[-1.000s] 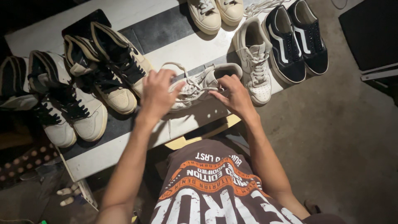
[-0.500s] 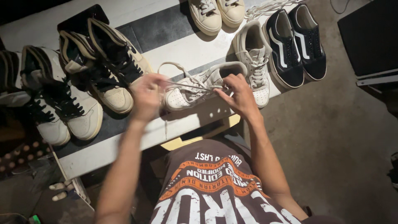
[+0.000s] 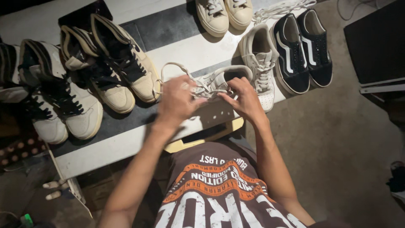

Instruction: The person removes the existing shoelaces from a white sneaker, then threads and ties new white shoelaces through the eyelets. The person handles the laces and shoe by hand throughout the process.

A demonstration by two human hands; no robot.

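The white low sneaker lies on the near part of the table, its long axis running left to right across the view: the open heel collar points to the right, and the toe end goes left, hidden under the left hand. Its white laces loop out to the upper left of that hand. Both hands work at the lace area of this shoe, pinching the laces with fingers bent. The left hand, blurred, covers the front half. The right hand sits at the heel side, fingertips on the laces just before the collar; the two hands are close together, with the shoe between and beneath them. Just right of it stands one more white sneaker, toe toward the person. Further right is a pair of two black sneakers with white stripes. At the far edge sit two cream low shoes. To the left stand two cream-and-black high-tops, then two white-and-black high-tops.
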